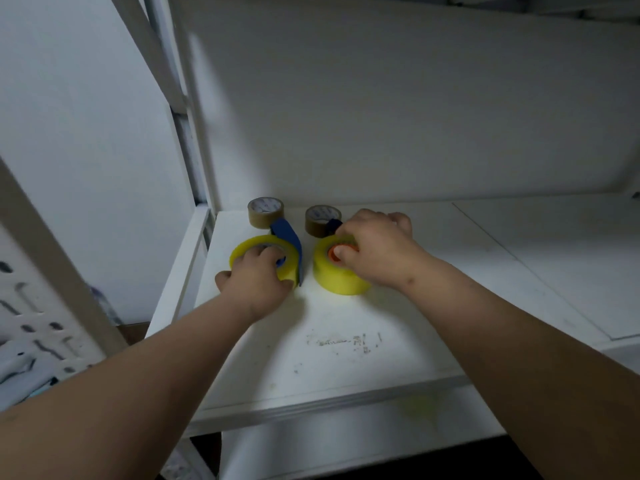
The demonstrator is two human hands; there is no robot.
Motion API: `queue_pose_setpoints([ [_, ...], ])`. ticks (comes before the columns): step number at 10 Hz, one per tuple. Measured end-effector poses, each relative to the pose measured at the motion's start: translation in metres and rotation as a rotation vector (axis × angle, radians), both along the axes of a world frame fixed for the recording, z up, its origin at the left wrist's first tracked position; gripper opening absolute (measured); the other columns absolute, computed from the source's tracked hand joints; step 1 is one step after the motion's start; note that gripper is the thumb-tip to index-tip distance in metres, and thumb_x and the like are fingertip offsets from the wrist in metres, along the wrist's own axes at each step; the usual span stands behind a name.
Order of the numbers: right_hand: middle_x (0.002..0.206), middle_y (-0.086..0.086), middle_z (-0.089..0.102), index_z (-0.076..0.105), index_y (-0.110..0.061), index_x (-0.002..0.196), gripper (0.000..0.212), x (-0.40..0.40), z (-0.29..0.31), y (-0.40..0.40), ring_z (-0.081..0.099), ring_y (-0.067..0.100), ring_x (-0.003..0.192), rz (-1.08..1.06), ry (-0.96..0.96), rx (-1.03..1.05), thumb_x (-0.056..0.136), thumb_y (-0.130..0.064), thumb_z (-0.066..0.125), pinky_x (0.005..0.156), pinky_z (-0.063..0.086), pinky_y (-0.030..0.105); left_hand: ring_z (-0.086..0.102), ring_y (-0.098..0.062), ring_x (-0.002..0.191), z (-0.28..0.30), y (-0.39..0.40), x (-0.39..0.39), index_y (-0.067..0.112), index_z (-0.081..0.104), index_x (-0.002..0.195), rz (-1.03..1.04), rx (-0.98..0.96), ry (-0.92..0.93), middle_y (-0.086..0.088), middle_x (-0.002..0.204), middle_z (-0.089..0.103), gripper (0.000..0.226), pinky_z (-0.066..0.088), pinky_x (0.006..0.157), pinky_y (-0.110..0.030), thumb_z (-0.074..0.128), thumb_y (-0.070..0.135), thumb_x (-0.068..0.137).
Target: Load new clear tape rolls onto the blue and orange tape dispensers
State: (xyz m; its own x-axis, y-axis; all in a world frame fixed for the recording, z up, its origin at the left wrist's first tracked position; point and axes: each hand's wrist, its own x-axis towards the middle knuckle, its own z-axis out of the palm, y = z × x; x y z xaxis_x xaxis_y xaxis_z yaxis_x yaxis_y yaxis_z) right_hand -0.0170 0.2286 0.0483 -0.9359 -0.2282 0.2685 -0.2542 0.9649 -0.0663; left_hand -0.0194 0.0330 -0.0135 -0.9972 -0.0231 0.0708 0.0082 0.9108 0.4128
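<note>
Two yellowish clear tape rolls lie flat on a white shelf [346, 358]. The left roll [242, 249] sits on the blue dispenser [289, 237], whose blue band curves over its right side. My left hand [256, 282] grips this roll, fingers reaching into its core. The right roll [337, 277] sits on the orange dispenser [333, 253], whose orange hub shows in the core. My right hand [375, 249] rests on top of it, thumb on the hub and fingers curled over the far rim.
Two brown tape rolls [265, 212] [320, 220] stand behind, close to the shelf's back wall. A white upright post [194, 133] bounds the shelf at the left. A pegboard with hooks [31, 323] hangs at the far left. A seam [519, 258] divides the shelf to the right.
</note>
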Motion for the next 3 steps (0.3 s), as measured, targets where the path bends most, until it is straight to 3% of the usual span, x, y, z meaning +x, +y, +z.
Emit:
queue_pose_setpoints([
  [3, 0.116, 0.001, 0.056, 0.063, -0.029, 0.111, 0.029, 0.047, 0.044, 0.007, 0.050, 0.021, 0.116, 0.089, 0.098, -0.094, 0.087, -0.041, 0.052, 0.103, 0.024, 0.042, 0.043, -0.027, 0.128, 0.024, -0.004, 0.031, 0.037, 0.046, 0.137, 0.013, -0.029, 0.021, 0.000, 0.138, 0.048, 0.055, 0.033, 0.099, -0.042, 0.059, 0.041, 0.084],
])
